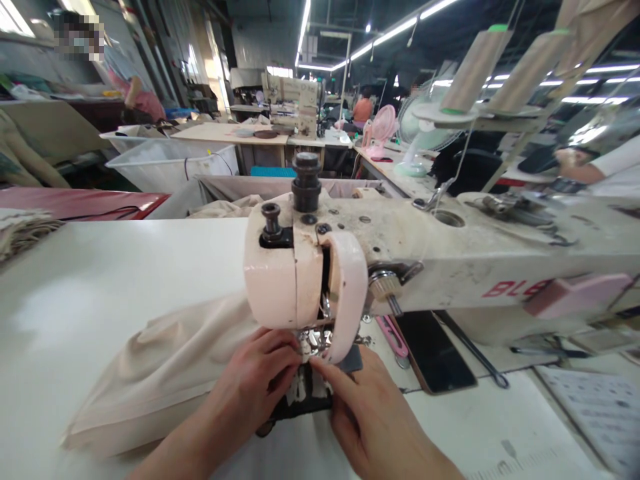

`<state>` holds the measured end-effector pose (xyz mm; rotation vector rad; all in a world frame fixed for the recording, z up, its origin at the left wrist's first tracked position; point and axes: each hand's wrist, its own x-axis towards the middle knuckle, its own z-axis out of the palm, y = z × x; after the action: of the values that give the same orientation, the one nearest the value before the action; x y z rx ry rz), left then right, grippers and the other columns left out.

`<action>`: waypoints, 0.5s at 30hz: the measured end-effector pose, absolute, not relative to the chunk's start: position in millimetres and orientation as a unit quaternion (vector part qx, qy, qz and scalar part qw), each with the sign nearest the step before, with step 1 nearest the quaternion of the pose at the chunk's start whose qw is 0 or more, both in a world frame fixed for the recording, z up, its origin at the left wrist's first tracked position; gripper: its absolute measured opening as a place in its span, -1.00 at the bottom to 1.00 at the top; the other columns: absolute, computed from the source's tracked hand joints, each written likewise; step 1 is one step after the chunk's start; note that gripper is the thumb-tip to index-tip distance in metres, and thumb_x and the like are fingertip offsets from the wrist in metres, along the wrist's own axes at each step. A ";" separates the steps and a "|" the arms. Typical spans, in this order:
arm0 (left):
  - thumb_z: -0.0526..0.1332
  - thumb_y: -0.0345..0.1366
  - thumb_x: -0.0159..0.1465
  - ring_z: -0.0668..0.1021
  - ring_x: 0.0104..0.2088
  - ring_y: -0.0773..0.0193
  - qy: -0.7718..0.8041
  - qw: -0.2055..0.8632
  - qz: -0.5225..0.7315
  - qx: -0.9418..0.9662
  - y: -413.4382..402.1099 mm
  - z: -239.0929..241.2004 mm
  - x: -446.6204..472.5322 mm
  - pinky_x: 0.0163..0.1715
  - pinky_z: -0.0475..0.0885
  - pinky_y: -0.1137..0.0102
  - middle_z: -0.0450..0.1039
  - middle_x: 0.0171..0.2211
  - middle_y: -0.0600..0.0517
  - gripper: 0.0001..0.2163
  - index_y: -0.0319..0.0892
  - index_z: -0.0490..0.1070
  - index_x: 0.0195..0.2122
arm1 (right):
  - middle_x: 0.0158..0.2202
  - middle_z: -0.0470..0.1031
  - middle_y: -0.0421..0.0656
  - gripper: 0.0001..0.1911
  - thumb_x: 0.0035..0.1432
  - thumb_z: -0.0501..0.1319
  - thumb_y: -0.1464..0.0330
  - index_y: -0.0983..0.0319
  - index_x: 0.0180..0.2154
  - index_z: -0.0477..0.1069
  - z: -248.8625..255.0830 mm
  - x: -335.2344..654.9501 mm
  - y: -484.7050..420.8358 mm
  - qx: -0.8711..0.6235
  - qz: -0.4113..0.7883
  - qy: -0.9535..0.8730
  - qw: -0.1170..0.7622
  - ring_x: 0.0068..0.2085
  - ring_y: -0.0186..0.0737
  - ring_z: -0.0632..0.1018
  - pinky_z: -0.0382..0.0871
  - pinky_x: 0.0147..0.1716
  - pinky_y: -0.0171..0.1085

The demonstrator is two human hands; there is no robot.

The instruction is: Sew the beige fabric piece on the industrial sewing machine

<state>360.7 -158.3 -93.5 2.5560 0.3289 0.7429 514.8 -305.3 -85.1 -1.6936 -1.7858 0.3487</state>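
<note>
A worn cream sewing machine [430, 257] stands on the white table [100, 293], its head right in front of me. Beige fabric [165, 373] lies bunched to the left of the needle area. My left hand [257, 380] rests on that fabric, fingertips pressed close under the presser foot [314, 343]. My right hand [365, 413] lies just right of the needle, its fingers pinching a small dark piece [305, 400] together with the left hand. The needle itself is hidden behind the machine head.
A black phone [434, 352] and pink-handled snips [393, 335] lie behind the needle under the machine arm. Thread cones [475, 67] stand at the upper right. A co-worker's arm [595, 170] shows at far right. Bins, fans and other machines fill the background.
</note>
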 end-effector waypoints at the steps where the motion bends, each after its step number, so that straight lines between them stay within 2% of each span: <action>1: 0.11 -0.47 0.29 0.53 -0.20 0.20 0.122 0.228 0.265 0.929 -157.9 -93.4 360.9 -0.20 0.47 0.37 0.52 -0.27 -0.02 -0.82 -0.17 0.47 -0.38 | 0.05 0.37 -0.03 -0.34 -0.01 0.05 0.63 0.20 0.15 0.30 -86.2 515.7 -305.5 -0.642 0.133 -0.678 0.332 0.06 0.00 0.33 0.29 0.06 0.00; 7: 0.10 -0.46 0.30 0.55 -0.23 0.20 0.108 0.201 0.287 0.930 -157.0 -95.2 362.2 -0.25 0.51 0.37 0.54 -0.27 -0.05 -0.79 -0.17 0.50 -0.38 | 0.04 0.36 -0.01 -0.34 0.00 0.04 0.64 0.21 0.16 0.31 -88.4 517.6 -304.6 -0.637 0.122 -0.676 0.350 0.05 0.00 0.34 0.32 0.03 0.00; 15: 0.08 -0.47 0.28 0.57 -0.26 0.20 0.109 0.191 0.280 0.934 -155.8 -92.8 360.9 -0.26 0.51 0.38 0.55 -0.25 -0.05 -0.78 -0.17 0.52 -0.37 | -0.01 0.43 0.00 -0.35 -0.02 0.07 0.59 0.26 0.15 0.34 -80.4 517.3 -299.6 -0.653 0.116 -0.706 0.247 0.02 0.07 0.36 0.32 0.04 0.03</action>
<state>360.9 -155.8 -92.8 2.6244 0.3053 0.7862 517.3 -299.6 -80.4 -1.7810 -1.9255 0.3161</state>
